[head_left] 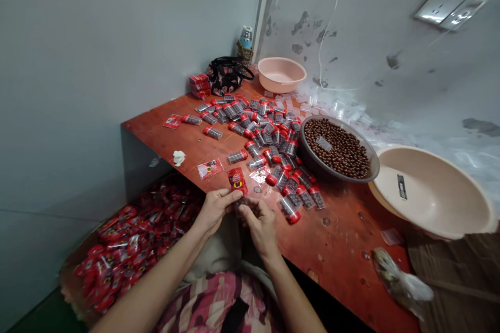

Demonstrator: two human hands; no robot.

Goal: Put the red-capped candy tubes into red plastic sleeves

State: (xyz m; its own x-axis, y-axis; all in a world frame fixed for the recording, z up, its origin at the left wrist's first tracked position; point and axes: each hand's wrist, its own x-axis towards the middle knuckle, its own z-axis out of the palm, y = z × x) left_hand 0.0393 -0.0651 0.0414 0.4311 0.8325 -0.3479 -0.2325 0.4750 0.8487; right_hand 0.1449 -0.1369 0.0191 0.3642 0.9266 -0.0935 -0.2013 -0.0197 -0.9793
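My left hand (217, 209), closed in a pinch, grips the lower edge of a small red printed packet (236, 179) at the table's front edge. Close beside it, my right hand (259, 221) has its thumb and fingers closed on a small clear item that seems to meet the packet's lower end. My fingers partly cover that item, so I cannot make out its kind. Just beyond my hands lie a flat printed packet (210, 168) and a shiny clear-and-red one (260, 175). Many clear tubes with red caps and dark balls (269, 135) are heaped farther back.
A grey basin (373, 170) of brown balls holds a clear tube (323, 143). Pink basins stand behind (282, 68) and right (449, 192). Left below the table is a box of red packets (136, 250). A floral bag (224, 77) and knotted plastic bag (402, 278) lie on the table.
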